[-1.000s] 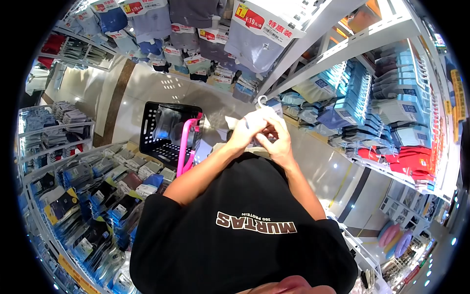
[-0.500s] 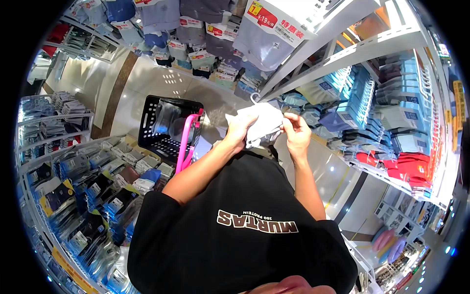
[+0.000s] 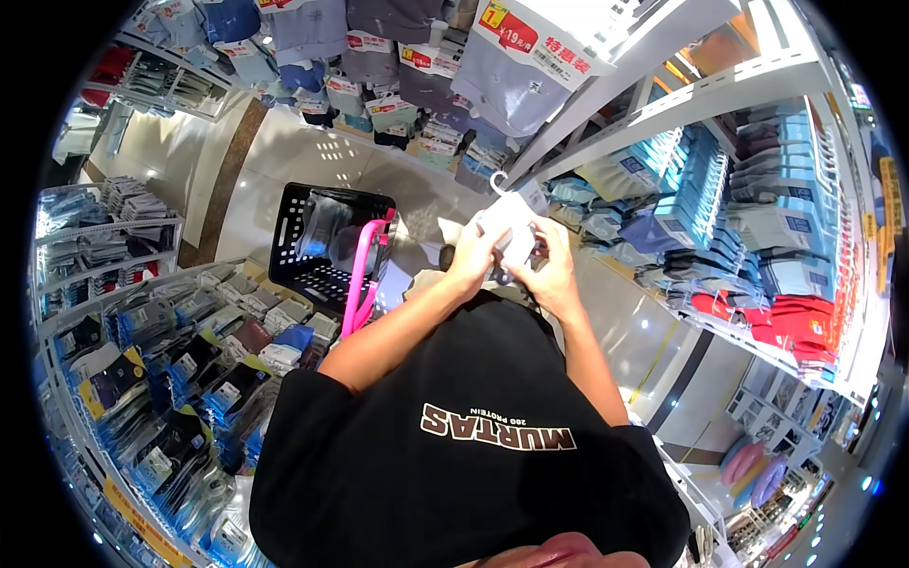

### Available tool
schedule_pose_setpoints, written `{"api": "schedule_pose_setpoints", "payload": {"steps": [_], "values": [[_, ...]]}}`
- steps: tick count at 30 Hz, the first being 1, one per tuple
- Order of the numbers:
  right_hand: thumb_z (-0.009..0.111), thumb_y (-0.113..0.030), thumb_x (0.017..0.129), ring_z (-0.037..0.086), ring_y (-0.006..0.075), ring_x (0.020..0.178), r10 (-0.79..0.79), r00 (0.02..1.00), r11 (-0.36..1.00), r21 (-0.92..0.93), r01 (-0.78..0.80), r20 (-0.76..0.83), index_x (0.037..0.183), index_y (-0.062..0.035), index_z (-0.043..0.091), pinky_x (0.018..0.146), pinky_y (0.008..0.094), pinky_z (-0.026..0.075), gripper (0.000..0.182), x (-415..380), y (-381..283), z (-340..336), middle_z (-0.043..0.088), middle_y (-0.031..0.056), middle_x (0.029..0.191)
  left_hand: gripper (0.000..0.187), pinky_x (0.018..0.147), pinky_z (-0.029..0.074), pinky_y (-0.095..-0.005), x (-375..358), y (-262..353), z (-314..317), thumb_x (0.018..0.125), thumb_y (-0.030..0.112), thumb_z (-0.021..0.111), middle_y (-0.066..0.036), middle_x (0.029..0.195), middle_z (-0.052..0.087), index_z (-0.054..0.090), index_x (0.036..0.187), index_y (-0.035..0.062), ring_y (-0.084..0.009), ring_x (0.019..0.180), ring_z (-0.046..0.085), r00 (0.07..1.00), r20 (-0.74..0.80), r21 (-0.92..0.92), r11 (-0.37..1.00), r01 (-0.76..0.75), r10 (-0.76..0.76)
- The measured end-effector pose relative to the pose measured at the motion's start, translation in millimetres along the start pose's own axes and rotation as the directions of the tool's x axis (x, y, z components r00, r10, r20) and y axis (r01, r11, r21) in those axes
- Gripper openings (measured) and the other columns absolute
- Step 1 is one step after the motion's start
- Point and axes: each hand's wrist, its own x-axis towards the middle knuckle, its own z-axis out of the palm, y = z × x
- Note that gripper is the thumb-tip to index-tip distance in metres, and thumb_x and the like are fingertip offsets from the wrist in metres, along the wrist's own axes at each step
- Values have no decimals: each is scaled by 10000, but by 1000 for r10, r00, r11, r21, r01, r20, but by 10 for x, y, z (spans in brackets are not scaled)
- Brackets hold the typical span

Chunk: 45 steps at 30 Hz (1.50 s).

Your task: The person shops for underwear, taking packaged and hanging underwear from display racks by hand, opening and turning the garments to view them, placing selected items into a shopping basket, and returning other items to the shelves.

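Observation:
Both hands are raised in front of my chest around a white pack of socks (image 3: pixel 511 218), overexposed by the light, with a small white hanging hook (image 3: pixel 499 183) at its top. My left hand (image 3: pixel 472 254) grips the pack's left side, with thumb and fingers closed on it. My right hand (image 3: pixel 551 270) pinches the lower right part, with fingertips against the white fabric. Darker parts show below the white one, between the hands. How the socks are folded is hard to make out.
A black shopping basket (image 3: pixel 329 248) with a pink handle (image 3: pixel 362 270) stands at my left with packaged goods inside. Packed socks fill a bin (image 3: pixel 204 369) at lower left. Hanging packs (image 3: pixel 516 85) are ahead; a white rack (image 3: pixel 701 104) stands at right.
My right hand has moved left and closed in on the white pack. The pack has turned and shifted slightly right, and its hook now leans differently. The basket stays put.

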Motion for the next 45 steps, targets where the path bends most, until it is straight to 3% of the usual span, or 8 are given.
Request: {"api": "schedule_pose_setpoints", "payload": {"steps": [3, 9, 14, 20, 25, 33, 39, 45], "values": [[818, -87, 708, 528, 286, 1231, -120, 993, 985, -129, 118, -10, 1430, -87, 420, 999, 382, 470, 824, -24, -28, 69, 473, 136, 1362, 525, 818, 504, -277, -96, 53, 107, 955, 271, 643, -60, 1113, 598, 454, 1370, 10, -119, 953, 588, 998, 61, 209, 977, -43, 31], [694, -113, 883, 613, 222, 1095, 141, 975, 943, 325, -79, -171, 1334, -24, 513, 968, 337, 472, 495, 15, 192, 25, 637, 129, 1195, 451, 853, 489, -254, -72, -14, 135, 985, 254, 611, -63, 1146, 612, 510, 1356, 18, -104, 992, 587, 968, 249, 128, 990, -63, 30], [601, -143, 960, 605, 146, 1009, 245, 952, 792, 604, -88, -183, 1217, 47, 578, 894, 292, 471, 320, 34, 454, -69, 654, 95, 1133, 293, 776, 511, -259, -3, 79, 4, 951, 248, 667, -27, 988, 681, 648, 1133, 19, -108, 910, 630, 991, 123, 327, 940, -97, 59], [544, -122, 999, 599, 179, 1106, 267, 959, 591, 802, -86, -94, 1279, 27, 518, 995, 320, 447, 318, 31, 376, -121, 624, 103, 1221, 437, 840, 501, -283, 176, 44, -244, 858, 251, 763, -52, 972, 690, 623, 1176, -12, -144, 921, 638, 859, 131, 765, 500, -405, 496], [564, -139, 995, 606, 165, 1050, 322, 943, 552, 826, -113, -86, 1234, 47, 545, 941, 315, 471, 303, 21, 231, -66, 634, 104, 1171, 321, 858, 492, -281, 105, 95, -171, 934, 143, 653, -28, 1062, 685, 612, 1212, -13, -96, 934, 605, 949, 313, 508, 850, -144, -26], [668, -101, 927, 606, 133, 969, 296, 952, 650, 746, -146, -72, 1167, 44, 575, 884, 291, 479, 295, 26, 384, -161, 642, 83, 1113, 291, 789, 494, -259, 24, -56, -184, 969, 211, 605, -25, 963, 679, 626, 1132, -29, -75, 857, 589, 971, 238, 581, 800, -150, 10], [623, -51, 944, 628, 171, 1037, 273, 896, 600, 790, 125, -349, 1209, -24, 558, 944, 309, 484, 274, 78, 730, -645, 655, 77, 1147, 239, 759, 510, -253, 39, -112, -378, 967, 187, 631, -60, 937, 681, 637, 1088, -20, -105, 797, 625, 987, 159, 530, 846, -61, -28], [612, -52, 954, 633, 165, 1036, 264, 844, 603, 763, 233, -466, 1197, -32, 605, 933, 308, 488, 244, 72, 703, -1144, 667, 77, 1150, 236, 728, 489, -246, -64, 36, -721, 954, 189, 643, -45, 894, 674, 648, 1073, -14, -94, 793, 604, 992, 95, 771, 623, -129, 87]]}}
